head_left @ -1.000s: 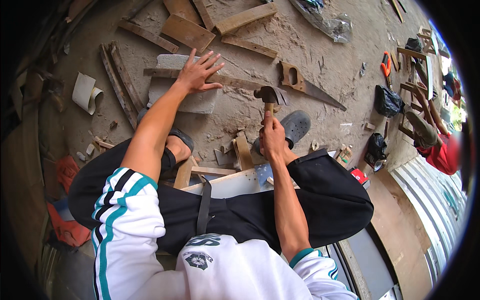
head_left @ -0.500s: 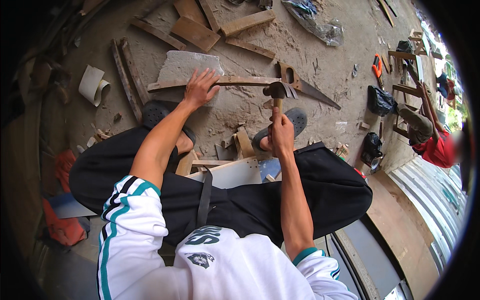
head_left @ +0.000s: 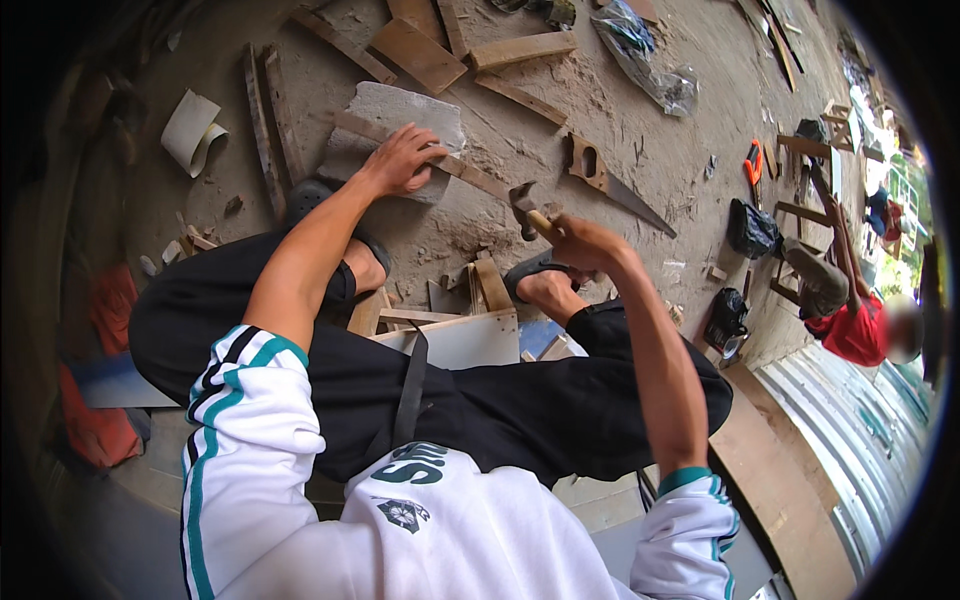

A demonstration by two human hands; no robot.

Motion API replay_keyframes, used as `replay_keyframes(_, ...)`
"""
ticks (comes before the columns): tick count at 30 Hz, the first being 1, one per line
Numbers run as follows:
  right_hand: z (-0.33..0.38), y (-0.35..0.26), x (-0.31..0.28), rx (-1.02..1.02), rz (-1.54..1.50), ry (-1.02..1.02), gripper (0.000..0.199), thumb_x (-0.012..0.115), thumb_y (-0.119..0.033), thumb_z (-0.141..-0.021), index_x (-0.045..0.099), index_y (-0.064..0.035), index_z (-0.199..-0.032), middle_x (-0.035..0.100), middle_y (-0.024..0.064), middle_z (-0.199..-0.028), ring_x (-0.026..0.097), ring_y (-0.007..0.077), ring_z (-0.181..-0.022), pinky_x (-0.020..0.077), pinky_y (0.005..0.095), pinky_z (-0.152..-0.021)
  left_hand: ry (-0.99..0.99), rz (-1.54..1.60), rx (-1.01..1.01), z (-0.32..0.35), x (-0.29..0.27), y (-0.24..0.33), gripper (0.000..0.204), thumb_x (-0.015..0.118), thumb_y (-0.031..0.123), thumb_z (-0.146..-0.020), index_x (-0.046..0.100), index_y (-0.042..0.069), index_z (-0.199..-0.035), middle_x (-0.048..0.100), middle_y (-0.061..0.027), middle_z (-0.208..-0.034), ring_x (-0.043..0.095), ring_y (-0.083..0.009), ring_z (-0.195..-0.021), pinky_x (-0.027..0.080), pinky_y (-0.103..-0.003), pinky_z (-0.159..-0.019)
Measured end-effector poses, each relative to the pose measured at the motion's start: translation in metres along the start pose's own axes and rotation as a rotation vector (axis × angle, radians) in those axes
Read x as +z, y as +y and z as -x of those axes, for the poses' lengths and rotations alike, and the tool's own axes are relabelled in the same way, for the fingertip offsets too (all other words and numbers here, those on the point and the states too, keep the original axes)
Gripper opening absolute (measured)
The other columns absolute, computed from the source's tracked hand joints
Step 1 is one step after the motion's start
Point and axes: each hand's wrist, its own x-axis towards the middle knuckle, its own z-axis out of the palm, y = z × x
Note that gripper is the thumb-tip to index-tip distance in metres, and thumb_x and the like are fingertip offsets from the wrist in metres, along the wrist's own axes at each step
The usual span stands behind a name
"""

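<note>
The right hand (head_left: 585, 243) is now tilting the hammer (head_left: 541, 222) sideways, its forearm swinging outward. The left hand (head_left: 405, 160), previously spread flat, is curling its fingers over the wooden strip (head_left: 475, 178), now slanting down rightward.

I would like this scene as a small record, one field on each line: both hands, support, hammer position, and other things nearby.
Left hand: on a long, thin brown wooden strip, fingers bent; grip unclear
Right hand: holds a metal claw hammer with wooden handle
Support: rough grey block under the strip
Hammer head: near the strip's right end; contact unclear
Right of block: brown-handled metal handsaw on the ground
Far right: person in red top
</note>
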Motion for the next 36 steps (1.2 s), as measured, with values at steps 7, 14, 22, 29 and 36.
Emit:
replay_keyframes(7, -0.046, -0.104, -0.045, 0.015, 0.647, -0.212, 0.022, 0.054, -0.005, -0.086, 0.065, 0.009, -0.1, 0.07, 0.0193, -0.081, 0.072, 0.0283, -0.066, 0.0566, 0.0387, -0.055, 0.239, -0.042, -0.338, -0.038, 0.023, -0.01, 0.025, 0.059, 0.03, -0.093, 0.069, 0.01, -0.104, 0.054, -0.0108, -0.136, 0.044, -0.0311, -0.134, 0.032, -0.044, -0.112)
replay_keyframes(14, -0.102, -0.153, -0.051, 0.118, 0.862, -0.329, 0.029, 0.066, -0.011, -0.082, 0.071, -0.0088, -0.111, 0.072, 0.0118, -0.11, 0.07, 0.0274, -0.099, 0.0545, 0.0393, -0.084, 0.215, -0.184, -0.484, -0.04, 0.05, -0.014, 0.044, 0.057, 0.042, -0.092, 0.061, 0.013, -0.125, 0.05, -0.009, -0.143, 0.036, -0.0263, -0.141, 0.017, -0.051, -0.118)
replay_keyframes(22, -0.129, -0.212, -0.037, 0.16, 1.099, -0.437, 0.027, 0.062, -0.006, -0.087, 0.063, 0.0037, -0.112, 0.071, 0.016, -0.098, 0.071, 0.0237, -0.079, 0.0577, 0.0409, -0.073, 0.274, -0.179, -0.473, -0.046, 0.059, -0.019, 0.051, 0.054, 0.042, -0.091, 0.055, 0.011, -0.133, 0.05, -0.0115, -0.144, 0.037, -0.0295, -0.14, 0.018, -0.056, -0.116)
replay_keyframes(29, -0.14, -0.244, -0.039, 0.465, 1.061, -0.559, 0.03, 0.062, -0.009, -0.091, 0.059, 0.0033, -0.118, 0.071, 0.0163, -0.098, 0.07, 0.0234, -0.083, 0.0569, 0.0374, -0.078, -0.02, -0.234, -0.582, -0.047, 0.042, -0.014, 0.078, 0.06, 0.058, -0.08, 0.046, 0.018, -0.145, 0.038, -0.0042, -0.156, 0.028, -0.0229, -0.147, 0.012, -0.051, -0.121)
replay_keyframes(36, -0.143, -0.24, -0.031, 0.263, 1.282, -0.399, 0.03, 0.071, -0.013, -0.087, 0.067, -0.0031, -0.115, 0.071, 0.0107, -0.112, 0.069, 0.0238, -0.1, 0.0552, 0.0381, -0.085, 0.116, -0.191, -0.528, -0.044, 0.048, -0.017, 0.062, 0.06, 0.046, -0.085, 0.051, 0.014, -0.138, 0.046, -0.0084, -0.149, 0.033, -0.0263, -0.144, 0.016, -0.053, -0.118)
